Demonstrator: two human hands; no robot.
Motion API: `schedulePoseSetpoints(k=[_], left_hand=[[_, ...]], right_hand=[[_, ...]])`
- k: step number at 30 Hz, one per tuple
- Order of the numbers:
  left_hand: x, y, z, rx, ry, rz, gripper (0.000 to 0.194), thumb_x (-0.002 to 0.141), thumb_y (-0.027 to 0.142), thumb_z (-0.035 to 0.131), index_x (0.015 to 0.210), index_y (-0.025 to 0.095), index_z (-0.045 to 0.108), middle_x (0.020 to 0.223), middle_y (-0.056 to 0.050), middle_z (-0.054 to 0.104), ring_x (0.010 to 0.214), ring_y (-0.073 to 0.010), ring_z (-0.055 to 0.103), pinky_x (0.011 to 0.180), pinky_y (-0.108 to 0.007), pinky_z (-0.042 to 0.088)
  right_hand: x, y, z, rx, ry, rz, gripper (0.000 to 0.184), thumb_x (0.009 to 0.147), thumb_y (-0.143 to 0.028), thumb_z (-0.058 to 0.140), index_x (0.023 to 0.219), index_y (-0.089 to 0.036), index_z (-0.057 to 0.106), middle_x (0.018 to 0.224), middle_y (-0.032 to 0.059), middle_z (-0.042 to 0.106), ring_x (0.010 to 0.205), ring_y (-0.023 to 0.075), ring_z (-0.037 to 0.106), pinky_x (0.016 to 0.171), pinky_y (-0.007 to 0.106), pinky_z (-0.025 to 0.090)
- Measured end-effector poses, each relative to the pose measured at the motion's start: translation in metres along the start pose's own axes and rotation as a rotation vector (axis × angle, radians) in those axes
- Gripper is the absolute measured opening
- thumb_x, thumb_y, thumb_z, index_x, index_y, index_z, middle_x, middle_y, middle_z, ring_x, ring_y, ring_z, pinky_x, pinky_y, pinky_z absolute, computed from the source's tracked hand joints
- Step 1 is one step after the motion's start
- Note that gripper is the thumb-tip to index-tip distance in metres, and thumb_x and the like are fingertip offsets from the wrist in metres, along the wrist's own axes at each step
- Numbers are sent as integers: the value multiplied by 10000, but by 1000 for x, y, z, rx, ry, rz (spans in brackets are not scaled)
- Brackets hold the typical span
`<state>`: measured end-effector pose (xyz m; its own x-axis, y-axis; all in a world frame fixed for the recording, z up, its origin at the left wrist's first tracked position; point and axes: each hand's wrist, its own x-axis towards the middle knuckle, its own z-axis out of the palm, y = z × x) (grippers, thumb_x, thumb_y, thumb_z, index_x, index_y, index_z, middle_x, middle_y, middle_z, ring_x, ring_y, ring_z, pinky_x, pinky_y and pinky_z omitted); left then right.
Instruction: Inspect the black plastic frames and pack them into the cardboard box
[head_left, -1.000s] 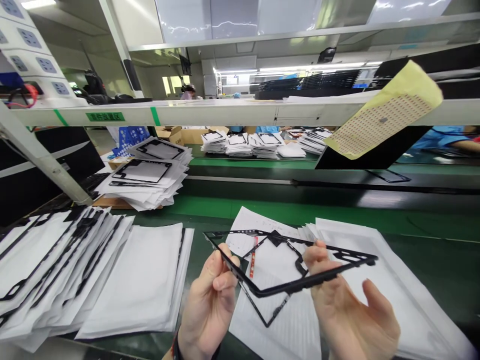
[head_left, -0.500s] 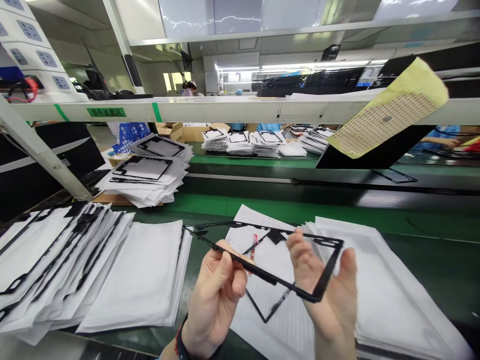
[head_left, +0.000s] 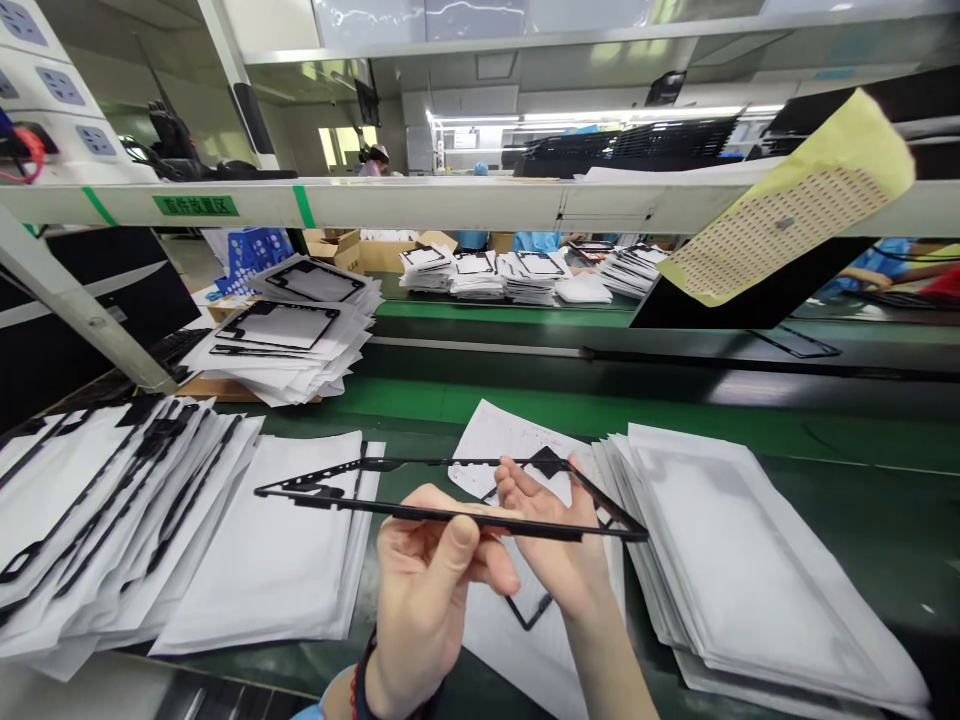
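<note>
- In the head view, a black frame [head_left: 517,524] is held up above the worktop [head_left: 412,440], nearly edge-on.
- Its near bar is grasped by the fingers [head_left: 456,545] of the left hand [head_left: 420,590], the thumb laid across the near side.
- The right hand [head_left: 559,545] is held open, palm bared and fingers spread, behind the near bar; whether the frame is touched by it cannot be told.
- A dark wristband [head_left: 363,685] is worn on the left wrist.
- Below the hands, a second frame [head_left: 527,627], partly hidden, is laid over a white sheet [head_left: 517,655].
- Just right of the sheet, white sleeves [head_left: 742,540] are stacked.
- To the left, a smaller pile [head_left: 270,550] of sleeves is set, and beside it a fanned heap [head_left: 67,500] in which black frames are interleaved.
- Behind these, another stack [head_left: 285,340] is topped with frames.
</note>
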<state>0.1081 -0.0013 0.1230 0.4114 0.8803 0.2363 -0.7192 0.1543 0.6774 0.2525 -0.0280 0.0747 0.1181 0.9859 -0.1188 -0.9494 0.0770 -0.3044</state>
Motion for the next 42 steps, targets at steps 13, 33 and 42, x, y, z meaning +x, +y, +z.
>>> schedulePoseSetpoints(k=[13,33,42], left_hand=[[10,6,-25,-121,29,-20,201,809,293,777,743,145,658,591,36,546,435,-16,437,434,-64,440],[28,-25,-71,610,82,150,211,862,371,706,945,198,795,686,-24,724,681,-133,674,707,-222,561],[18,-47,-111,617,-91,-340,481,827,371,737,1263,181,669,1136,-105,754,908,-180,747,834,-256,592]], right_hand=[[-42,-22,-4,-381,-24,-392,402,630,-334,849,970,-133,774,601,28,675,499,95,592,472,135,527],[-54,-43,-56,-1171,38,-329,285,883,-336,711,1128,-192,720,1001,147,773,836,246,754,718,318,632],[-67,-27,-92,-1088,181,-219,292,883,-399,709,1068,-173,720,1097,151,750,861,221,760,705,251,609]])
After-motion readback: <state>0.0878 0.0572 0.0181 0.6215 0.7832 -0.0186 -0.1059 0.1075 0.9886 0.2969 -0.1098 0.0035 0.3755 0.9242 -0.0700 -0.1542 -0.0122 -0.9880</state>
